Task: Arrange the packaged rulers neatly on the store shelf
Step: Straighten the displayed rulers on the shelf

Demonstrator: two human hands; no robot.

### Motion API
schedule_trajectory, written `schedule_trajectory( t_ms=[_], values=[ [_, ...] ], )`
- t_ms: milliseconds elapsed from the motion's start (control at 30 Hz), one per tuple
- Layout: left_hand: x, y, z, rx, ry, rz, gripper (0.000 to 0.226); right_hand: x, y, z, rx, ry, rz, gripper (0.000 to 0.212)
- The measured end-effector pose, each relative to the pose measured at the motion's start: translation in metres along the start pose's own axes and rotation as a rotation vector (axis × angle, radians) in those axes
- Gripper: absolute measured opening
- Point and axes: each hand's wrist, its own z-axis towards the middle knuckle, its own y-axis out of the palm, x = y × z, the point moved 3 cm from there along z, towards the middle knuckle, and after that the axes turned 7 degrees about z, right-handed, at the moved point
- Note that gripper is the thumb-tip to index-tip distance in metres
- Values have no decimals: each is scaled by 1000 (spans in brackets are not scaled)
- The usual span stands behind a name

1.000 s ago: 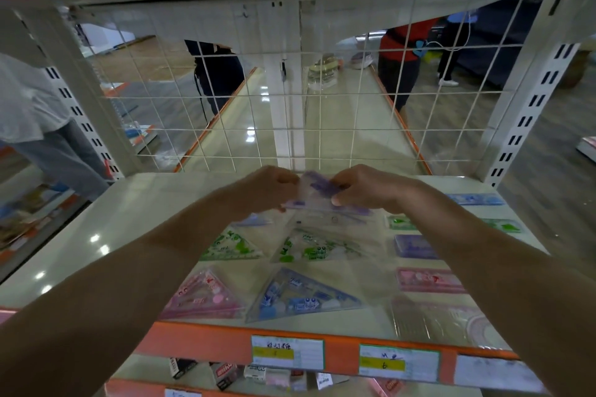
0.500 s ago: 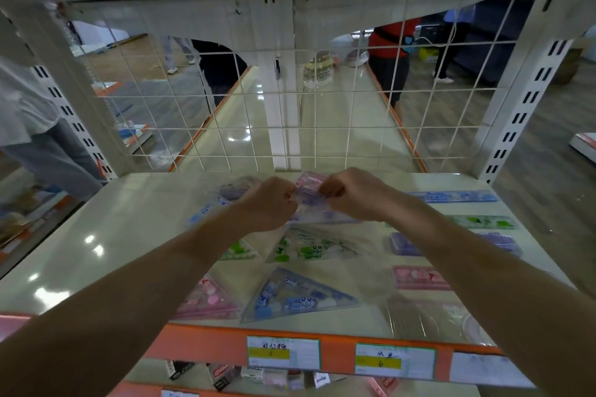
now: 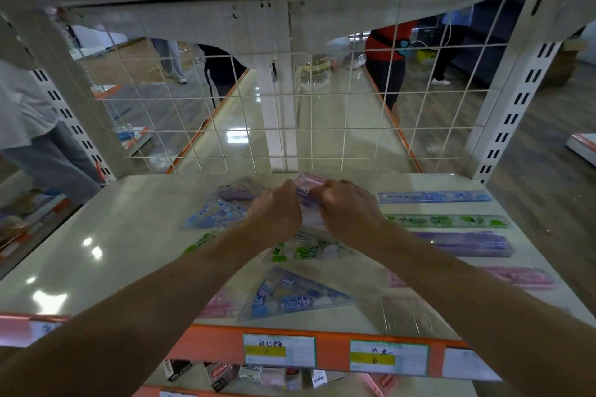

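My left hand (image 3: 276,208) and my right hand (image 3: 346,205) meet at the middle back of the white shelf (image 3: 96,235). Both pinch one clear packaged ruler set with pink and purple print (image 3: 308,190), held between them just above the shelf. Triangular packs lie below my hands: a blue one (image 3: 214,213) to the left, a green one (image 3: 306,250) and a large blue one (image 3: 296,295) near the front. Straight packaged rulers lie in a column on the right: blue (image 3: 433,196), green (image 3: 446,221), purple (image 3: 467,243), pink (image 3: 519,277).
A white wire grid (image 3: 290,126) closes the shelf's back. An orange front rail carries price labels (image 3: 279,350). A clear protractor pack (image 3: 409,316) lies at the front right. People stand in the aisles beyond, one in a red top (image 3: 387,42).
My two hands, still holding the pack, have moved slightly farther back on the shelf. The view has tilted so more of the rulers on the right and the left triangle shows.
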Motion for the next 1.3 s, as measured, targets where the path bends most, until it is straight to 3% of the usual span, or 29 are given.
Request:
schedule_trajectory(
  t_ms=[233, 367, 500, 633, 733, 833, 1000, 1200, 1300],
  values=[
    [-3, -3, -3, 7, 26, -79, 26, 3, -1, -4, 7, -30, 37, 32],
    [-3, -22, 1, 15, 15, -157, 19, 10, -9, 6, -91, 36, 182, 26],
    [-8, -43, 15, -5, -137, -447, 12, 12, -25, 15, -153, 52, 383, 30],
    [-9, -39, 18, -172, -268, -650, 7, 11, -20, 7, -201, 27, 290, 37],
    [-11, -34, 17, -260, -313, -616, 13, 9, -18, 2, -235, 11, 303, 33],
    [-14, -32, 18, -295, -327, -582, 7, 6, -21, 4, -298, -11, 314, 35],
    [-11, -29, 22, -349, -182, -249, 25, 11, -16, 11, -377, 27, 223, 12],
    [-4, -25, 21, -342, -119, 29, 14, 2, -21, 8, -395, -27, 259, 27],
    [-3, -24, 21, -341, -97, 131, 24, 1, -19, 9, -397, -44, 200, 16]
  ],
)
